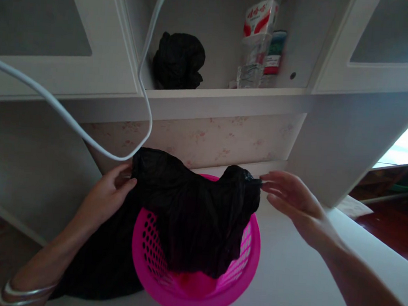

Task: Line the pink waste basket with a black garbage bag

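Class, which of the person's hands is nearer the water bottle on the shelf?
Right. The right hand is below the water bottle, slightly right; the left hand is far left.

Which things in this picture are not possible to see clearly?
Head view:
- Inside of the pink perforated plastic basket: mostly covered by the black plastic bag.
- Label of the clear plastic bottle: blurred, top cut off.
- Left hand fingertips: behind the bag.
- Right hand: motion-blurred.

A black bag (193, 213) drapes over a bright pink basket (194, 287) dotted with holes. The wall (208, 139) behind looks pale with faint pink flowers; a white cable (69, 122) crosses it.
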A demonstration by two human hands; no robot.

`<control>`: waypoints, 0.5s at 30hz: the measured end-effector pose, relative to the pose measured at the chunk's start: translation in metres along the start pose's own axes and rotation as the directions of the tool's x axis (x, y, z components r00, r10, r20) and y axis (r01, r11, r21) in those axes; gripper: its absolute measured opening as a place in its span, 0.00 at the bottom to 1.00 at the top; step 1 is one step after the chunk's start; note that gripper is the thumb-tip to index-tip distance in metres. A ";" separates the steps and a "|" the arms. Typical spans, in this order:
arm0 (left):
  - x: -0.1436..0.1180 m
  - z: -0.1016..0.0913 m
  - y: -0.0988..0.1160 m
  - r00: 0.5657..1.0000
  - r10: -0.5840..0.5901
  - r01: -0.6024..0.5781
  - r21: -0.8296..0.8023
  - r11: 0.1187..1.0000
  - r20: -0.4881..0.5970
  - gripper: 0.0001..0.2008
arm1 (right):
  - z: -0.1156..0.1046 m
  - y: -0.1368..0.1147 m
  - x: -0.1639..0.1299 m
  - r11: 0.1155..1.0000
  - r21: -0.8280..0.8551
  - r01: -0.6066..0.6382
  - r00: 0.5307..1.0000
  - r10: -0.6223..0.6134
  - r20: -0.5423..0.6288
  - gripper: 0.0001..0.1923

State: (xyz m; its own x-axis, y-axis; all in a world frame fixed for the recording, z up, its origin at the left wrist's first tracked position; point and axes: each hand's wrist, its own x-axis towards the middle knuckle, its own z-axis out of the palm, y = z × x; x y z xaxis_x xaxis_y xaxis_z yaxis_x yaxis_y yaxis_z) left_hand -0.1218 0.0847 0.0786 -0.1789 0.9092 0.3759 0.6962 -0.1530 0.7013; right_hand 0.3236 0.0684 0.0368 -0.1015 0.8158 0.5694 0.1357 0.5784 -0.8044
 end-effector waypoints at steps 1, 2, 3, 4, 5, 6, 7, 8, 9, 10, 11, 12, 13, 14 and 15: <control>-0.010 0.001 0.008 0.991 0.071 -0.072 -0.013 0.997 -0.110 0.22 | 0.003 -0.003 -0.001 0.999 -0.042 0.024 1.000 -0.023 0.020 0.27; -0.022 0.004 0.018 0.956 0.185 -0.181 0.038 0.983 -0.229 0.19 | 0.008 -0.008 -0.001 0.992 -0.114 0.060 0.998 -0.056 0.041 0.34; -0.033 0.007 0.031 0.887 0.342 -0.313 0.141 0.939 -0.311 0.16 | 0.015 -0.014 -0.001 0.972 -0.207 0.114 0.992 -0.102 0.068 0.40; -0.044 0.011 0.044 0.771 0.534 -0.471 0.253 0.845 -0.346 0.13 | 0.022 -0.021 0.001 0.934 -0.309 0.178 0.982 -0.148 0.115 0.44; -0.053 0.016 0.057 0.720 0.666 -0.595 0.319 0.738 -0.196 0.12 | 0.030 -0.027 0.004 0.879 -0.406 0.251 0.964 -0.192 0.182 0.45; -0.059 0.021 0.068 0.654 0.755 -0.704 0.336 0.626 -0.038 0.13 | 0.038 -0.032 0.008 0.810 -0.483 0.332 0.938 -0.229 0.260 0.41; -0.061 0.027 0.076 0.620 0.774 -0.764 0.323 0.558 0.129 0.16 | 0.045 -0.036 0.012 0.741 -0.532 0.411 0.905 -0.261 0.336 0.34; -0.060 0.033 0.080 0.615 0.744 -0.784 0.308 0.539 0.263 0.20 | 0.050 -0.040 0.016 0.681 -0.555 0.477 0.872 -0.289 0.394 0.26; -0.056 0.039 0.082 0.629 0.689 -0.777 0.308 0.549 0.359 0.24 | 0.053 -0.042 0.020 0.643 -0.562 0.520 0.848 -0.312 0.428 0.18; -0.049 0.043 0.080 0.666 0.610 -0.744 0.326 0.583 0.430 0.29 | 0.054 -0.044 0.023 0.634 -0.562 0.532 0.842 -0.323 0.433 0.14; -0.042 0.047 0.076 0.706 0.521 -0.698 0.352 0.623 0.480 0.32 | 0.053 -0.045 0.025 0.650 -0.562 0.511 0.856 -0.322 0.405 0.14; -0.036 0.048 0.071 0.736 0.436 -0.653 0.374 0.658 0.518 0.31 | 0.049 -0.045 0.027 0.687 -0.563 0.459 0.885 -0.303 0.352 0.13; -0.030 0.048 0.066 0.752 0.370 -0.618 0.389 0.683 0.546 0.29 | 0.044 -0.045 0.028 0.740 -0.555 0.381 0.923 -0.268 0.276 0.13; -0.026 0.046 0.062 0.756 0.332 -0.601 0.397 0.694 0.564 0.25 | 0.038 -0.043 0.029 0.807 -0.521 0.279 0.960 -0.217 0.177 0.11; -0.025 0.042 0.059 0.751 0.327 -0.606 0.399 0.688 0.574 0.22 | 0.030 -0.040 0.030 0.883 -0.442 0.160 0.987 -0.149 0.060 0.08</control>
State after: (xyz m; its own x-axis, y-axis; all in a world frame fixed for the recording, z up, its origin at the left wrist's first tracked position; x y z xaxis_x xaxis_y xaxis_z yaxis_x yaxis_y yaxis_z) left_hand -0.0468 0.0690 0.0850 0.4926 0.8547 0.1640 0.8652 -0.5012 0.0131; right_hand 0.2854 0.0692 0.0811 -0.1799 0.7190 0.6713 0.5391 0.6429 -0.5441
